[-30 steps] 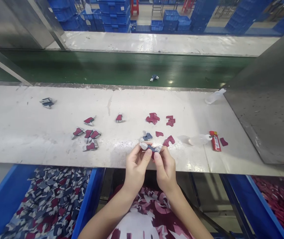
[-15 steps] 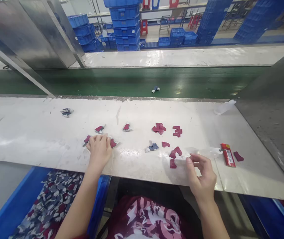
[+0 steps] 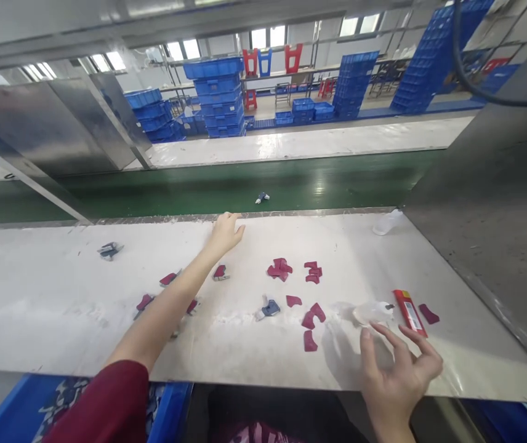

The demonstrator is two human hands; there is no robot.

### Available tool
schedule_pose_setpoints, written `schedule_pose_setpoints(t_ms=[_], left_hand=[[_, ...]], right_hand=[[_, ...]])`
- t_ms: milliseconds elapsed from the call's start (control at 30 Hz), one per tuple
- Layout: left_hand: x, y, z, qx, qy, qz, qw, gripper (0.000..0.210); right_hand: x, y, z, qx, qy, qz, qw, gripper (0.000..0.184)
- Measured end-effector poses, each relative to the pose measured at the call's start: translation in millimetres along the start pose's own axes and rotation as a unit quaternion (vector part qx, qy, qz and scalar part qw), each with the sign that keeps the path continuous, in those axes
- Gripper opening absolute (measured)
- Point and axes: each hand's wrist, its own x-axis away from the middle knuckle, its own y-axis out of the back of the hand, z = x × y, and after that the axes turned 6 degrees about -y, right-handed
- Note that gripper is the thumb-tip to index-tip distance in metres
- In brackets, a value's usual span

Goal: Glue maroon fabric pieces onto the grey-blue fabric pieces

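My left hand [image 3: 226, 234] reaches over the far part of the white worktop [image 3: 328, 246], close to the green belt [image 3: 166, 184]. Its thumb stands apart and nothing shows in it. A small blue-and-white piece [image 3: 262, 197] lies on the belt, a little beyond its fingertips. My right hand [image 3: 397, 369] hovers over the near right side, fingers spread and holding nothing. Just past its fingertips lies a translucent plastic bottle [image 3: 369, 312] with a dark tip. Maroon cut pieces [image 3: 309, 340] are to its left. A blue-grey piece with a pale tab [image 3: 270, 307] lies mid-table.
A red-and-yellow packet [image 3: 410, 312] and one maroon piece [image 3: 428, 314] lie at the right. Layered maroon-and-grey pieces [image 3: 168, 279] are around my left forearm. A metal panel [image 3: 489, 215] bounds the right. Below the front edge stands a blue crate [image 3: 171, 409] holding pieces.
My left hand has left the maroon-and-grey pieces and stretched forward toward the belt. My right hand has come away from the bottle, its fingers spreading. The view has tilted upward.
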Motion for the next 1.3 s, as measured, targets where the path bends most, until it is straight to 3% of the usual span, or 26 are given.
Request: schedule_pose_setpoints(t_ms=[133, 267, 400, 567, 667, 733, 867, 1000, 1133, 1300], left_hand=[[-79.6, -25.7, -8.8, 0.014, 0.031, 0.002, 0.999, 0.033], [-127.8, -48.4, -12.5, 0.027, 0.061, -0.015, 0.998, 0.041], [-145.0, -59.1, -10.6, 0.047, 0.058, -0.014, 0.997, 0.04], [-139.0, -55.6, -10.1, 0.091, -0.002, 0.0, 0.996, 0.037], [-112.6, -46.0, -20.0, 0.121, -0.041, -0.006, 0.992, 0.036], [-79.4, -35.0, -31.4, 0.138, -0.066, -0.011, 0.988, 0.03], [19.1, -2.9, -56.2, 0.211, -0.142, -0.001, 0.967, 0.031], [124.3, 18.9, -71.9, 0.289, -0.177, 0.09, 0.937, 0.032], [197.9, 8.4, -80.5, 0.325, -0.145, 0.118, 0.927, 0.018], [235.1, -17.2, -89.5, 0.303, -0.107, 0.059, 0.945, 0.017]], right_hand=[[-0.5, -3.4, 4.3, 0.027, -0.001, 0.019, 0.999, 0.023], [-2.1, -5.1, 5.8, 0.027, 0.001, 0.047, 0.999, 0.024], [-4.2, -4.8, 6.7, 0.028, -0.002, 0.073, 0.997, 0.018], [-5.9, -2.1, 8.7, 0.02, -0.028, 0.091, 0.995, 0.016], [-6.0, -1.6, 8.8, 0.019, -0.038, 0.101, 0.994, 0.016], [-5.6, -2.0, 8.1, 0.022, -0.039, 0.105, 0.993, 0.018], [-4.2, -4.3, 5.4, 0.024, -0.047, 0.121, 0.991, 0.022], [-3.2, -8.5, 2.0, 0.044, -0.046, 0.152, 0.986, 0.025], [-2.9, -11.6, -0.8, 0.076, -0.025, 0.18, 0.98, 0.038], [-2.2, -9.6, -1.6, 0.063, -0.012, 0.145, 0.987, 0.046]])
